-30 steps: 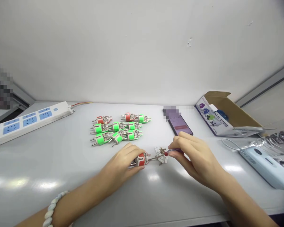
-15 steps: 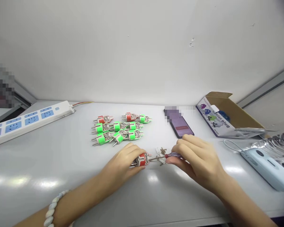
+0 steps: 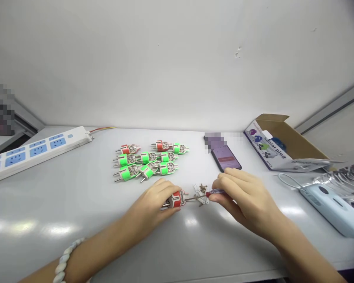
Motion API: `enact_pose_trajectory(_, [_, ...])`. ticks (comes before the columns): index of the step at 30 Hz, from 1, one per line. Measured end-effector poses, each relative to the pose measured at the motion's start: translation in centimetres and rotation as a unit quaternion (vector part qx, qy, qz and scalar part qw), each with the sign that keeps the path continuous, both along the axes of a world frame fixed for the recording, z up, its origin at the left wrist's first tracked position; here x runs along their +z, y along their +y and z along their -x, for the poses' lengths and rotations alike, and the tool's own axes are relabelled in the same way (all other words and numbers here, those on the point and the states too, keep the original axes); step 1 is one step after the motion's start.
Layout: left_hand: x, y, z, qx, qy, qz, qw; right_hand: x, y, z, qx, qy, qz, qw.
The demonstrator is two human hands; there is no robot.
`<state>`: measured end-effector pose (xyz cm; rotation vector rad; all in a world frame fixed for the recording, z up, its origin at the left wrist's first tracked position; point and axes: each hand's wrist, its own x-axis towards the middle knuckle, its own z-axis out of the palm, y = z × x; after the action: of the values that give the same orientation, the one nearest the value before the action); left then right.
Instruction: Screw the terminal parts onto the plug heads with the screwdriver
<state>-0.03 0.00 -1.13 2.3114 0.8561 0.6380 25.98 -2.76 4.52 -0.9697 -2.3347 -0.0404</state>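
Observation:
My left hand [image 3: 156, 198] is closed around a red electrical plug [image 3: 176, 199], pinning it on the table with its metal pins toward the left. Between the fingers of my right hand [image 3: 242, 196] is the handle of a screwdriver [image 3: 214, 192]. Its thin shaft points left, and the tip meets the right end of the red plug. Small brass screws [image 3: 203, 188] and white plastic strips [image 3: 201, 199] lie just behind and under the shaft. Beyond my left hand, several green plugs [image 3: 147, 157] and two red ones [image 3: 129, 149] lie in rough rows, their insides showing.
A phone [image 3: 225, 157] lies behind my right hand. Farther right are an open cardboard box [image 3: 271, 147], a pale blue power bank [image 3: 332, 208] with a loop, and clear plastic packaging [image 3: 339, 179]. A white power strip [image 3: 44, 149] crosses the table's left side, below the wall.
The fingers of my right hand have shifted slightly on the screwdriver handle. My left hand and the red plug stay in place.

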Motion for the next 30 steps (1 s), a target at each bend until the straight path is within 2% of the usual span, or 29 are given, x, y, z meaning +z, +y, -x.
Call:
enact_pose_trajectory(4, [0.1,-0.1,-0.1,0.003,0.007,0.003,1.000,0.7,-0.2,0.0,0.041,0.009,0.105,0.994])
enact_pose_trajectory(6, [0.1,-0.1,-0.1,0.006,0.012,0.005,1.000,0.6,-0.2,-0.1,0.043,0.013,0.131,0.990])
enact_pose_trajectory(8, [0.2,-0.1,-0.1,0.006,0.012,0.000,1.000,0.2,-0.1,-0.2,0.027,0.015,0.101,0.994])
enact_pose_trajectory(11, [0.3,-0.1,-0.1,0.006,0.009,-0.007,1.000,-0.3,0.2,-0.3,-0.011,-0.004,0.010,1.000])
enact_pose_trajectory(13, [0.3,-0.1,-0.1,0.009,0.010,-0.006,1.000,-0.2,0.3,-0.3,-0.022,-0.018,-0.015,0.999])
enact_pose_trajectory(17, [0.3,-0.1,0.0,0.010,0.011,0.001,1.000,0.7,-0.1,-0.1,0.034,-0.004,0.096,0.995])
enact_pose_trajectory(19, [0.2,-0.1,0.0,0.010,0.012,0.000,1.000,0.8,-0.1,-0.1,0.042,0.005,0.132,0.990])
enact_pose_trajectory(21, [0.0,-0.1,0.0,0.008,0.013,-0.005,1.000,0.4,0.0,-0.1,0.027,0.005,0.109,0.994])
enact_pose_trajectory(24, [-0.2,-0.1,0.0,0.007,0.015,-0.008,1.000,-0.3,0.3,-0.2,0.000,-0.003,0.014,1.000])
enact_pose_trajectory(26, [-0.1,-0.1,0.0,0.007,0.014,-0.007,1.000,-0.2,0.3,-0.2,-0.006,-0.007,-0.015,1.000])
enact_pose_trajectory(28, [0.1,-0.1,0.0,0.006,0.013,-0.004,1.000,0.2,0.2,-0.1,0.013,-0.008,0.024,1.000])
enact_pose_trajectory(30, [0.2,-0.1,0.0,0.006,0.014,0.002,1.000,0.8,0.0,-0.1,0.045,0.005,0.093,0.995])
